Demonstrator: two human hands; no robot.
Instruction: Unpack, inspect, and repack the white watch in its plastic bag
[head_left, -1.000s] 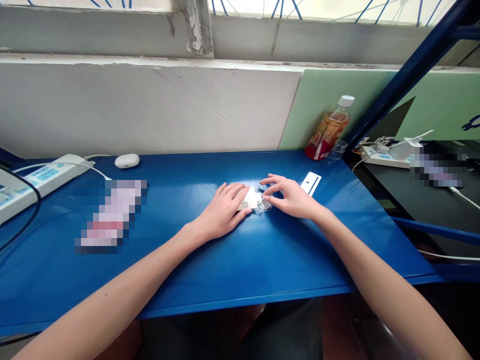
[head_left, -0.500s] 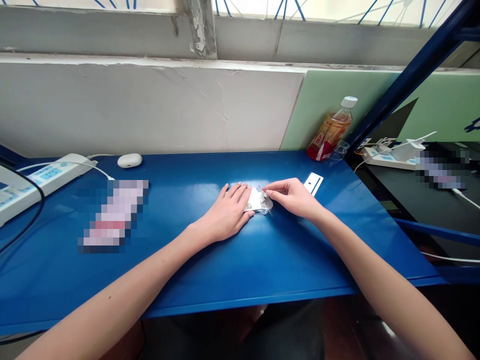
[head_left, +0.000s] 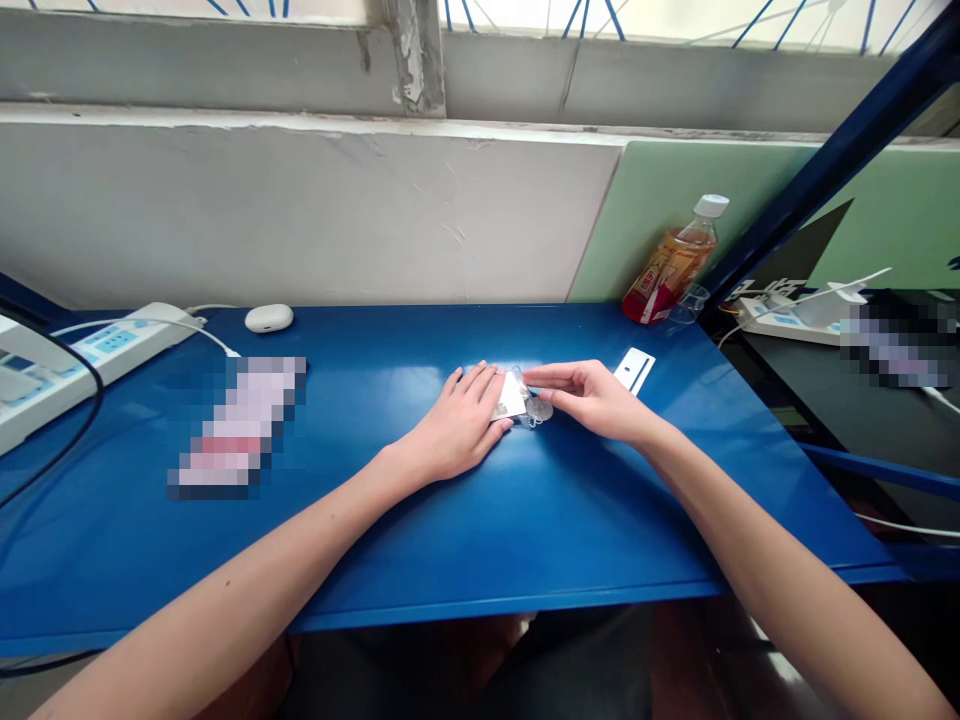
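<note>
My left hand (head_left: pixel 461 415) lies flat on the blue desk, its fingers spread over a small white card-like piece (head_left: pixel 511 397) in clear plastic. The hand hides most of that piece. At its right end is a round, silvery clear thing (head_left: pixel 539 409), too small to make out well. Over this end hovers my right hand (head_left: pixel 589 398), fingers stretched out and thumb a little apart below them. Its fingertips are at the plastic's edge; I cannot tell whether they touch it. A white card with a dark slot (head_left: pixel 635 370) lies just beyond the right hand.
A blurred-out phone (head_left: pixel 240 420) lies on the left, with a cable running to a power strip (head_left: pixel 112 345). A white earbud case (head_left: pixel 269 318) sits near the wall. In the back right corner, a drink bottle (head_left: pixel 671 262) leans beside a blue metal post (head_left: pixel 810 175).
My right thumb and fingers have parted from a pinch, and the round silvery thing now shows more clearly. My left hand stays in place on the card. The whole view has shifted slightly.
</note>
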